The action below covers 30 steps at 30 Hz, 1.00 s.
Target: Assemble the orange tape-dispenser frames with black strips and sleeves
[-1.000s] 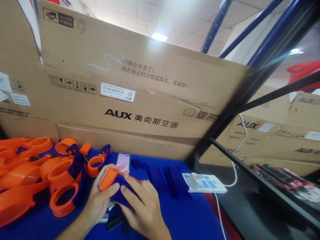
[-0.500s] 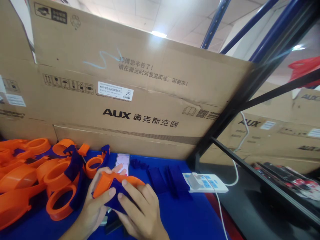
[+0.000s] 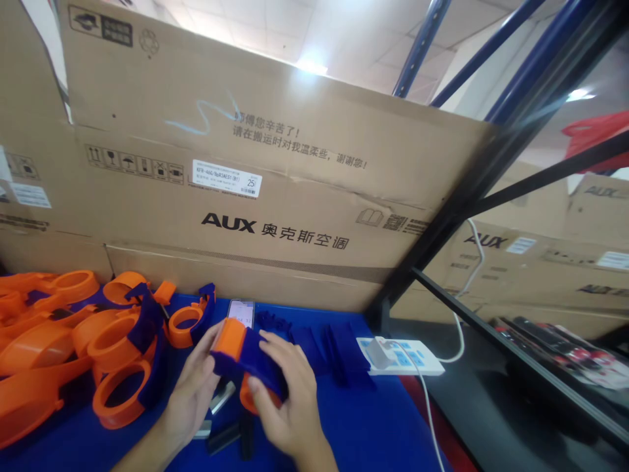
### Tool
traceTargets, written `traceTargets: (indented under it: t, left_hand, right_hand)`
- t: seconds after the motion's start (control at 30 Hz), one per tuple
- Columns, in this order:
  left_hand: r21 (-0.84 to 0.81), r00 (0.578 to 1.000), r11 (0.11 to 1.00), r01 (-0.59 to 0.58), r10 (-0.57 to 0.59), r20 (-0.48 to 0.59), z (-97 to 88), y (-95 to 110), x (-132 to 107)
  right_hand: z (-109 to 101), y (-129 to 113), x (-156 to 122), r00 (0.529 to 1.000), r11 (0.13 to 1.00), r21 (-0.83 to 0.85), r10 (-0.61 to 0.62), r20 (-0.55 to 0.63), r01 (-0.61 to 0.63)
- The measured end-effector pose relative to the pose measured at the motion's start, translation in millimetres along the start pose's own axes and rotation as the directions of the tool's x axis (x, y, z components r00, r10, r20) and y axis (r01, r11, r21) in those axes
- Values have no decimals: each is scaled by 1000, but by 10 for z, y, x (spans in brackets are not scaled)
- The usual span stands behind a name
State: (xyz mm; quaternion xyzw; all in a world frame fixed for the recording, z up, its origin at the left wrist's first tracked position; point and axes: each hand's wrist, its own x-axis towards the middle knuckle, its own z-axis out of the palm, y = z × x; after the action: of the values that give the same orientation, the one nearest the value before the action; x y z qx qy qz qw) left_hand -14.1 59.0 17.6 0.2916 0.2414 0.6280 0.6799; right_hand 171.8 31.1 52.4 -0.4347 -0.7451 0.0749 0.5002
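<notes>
Between my two hands is an orange-and-blue tape dispenser, held above the blue tabletop. My left hand grips its left end beside the orange block, with the fingers partly hidden behind it. My right hand wraps round the other end, thumb below on the orange ring part and fingers over the blue cover. Beneath the dispenser lie a shiny metal strip and black pieces. Behind it, a phone with a lit screen lies on the table.
Several orange dispenser bodies are heaped at the left, some with blue covers. Blue covers and small blue parts lie to the right. A white power strip sits near the shelf frame. A large carton stands behind.
The tape dispenser has been turned, so its blue cover now faces up and the orange ring points down. My right thumb has moved underneath; both hands keep hold.
</notes>
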Motion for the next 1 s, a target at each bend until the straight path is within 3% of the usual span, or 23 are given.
traceTargets:
  t: [0.13,0.3,0.53,0.7,0.87,1.0]
  left_hand:
    - [76,997,997,16,-21,68,64,0,27]
    - [109,995,994,24,-35,97,210,22,10]
    - [218,995,976,14,-35,92,176,-70,1]
    - [262,997,965,-27,8,74,168,-61,73]
    - [112,985,980,162,-168,43,111,140,-22]
    - [139,949,939,315,-313,-40,-202,399,-454]
  right_hand:
    - [-25,69,71,974,956,194,200,107,-218]
    - [76,168,72,923,889,252,350,159,-381]
    - [163,212,91,905,780,459,374,204,-426]
    - [137,175,142,909,752,514,303,285,-412]
    - [84,143,97,873,650,590,284,396,-479]
    - [71,135,77,877,595,647,279,390,-477]
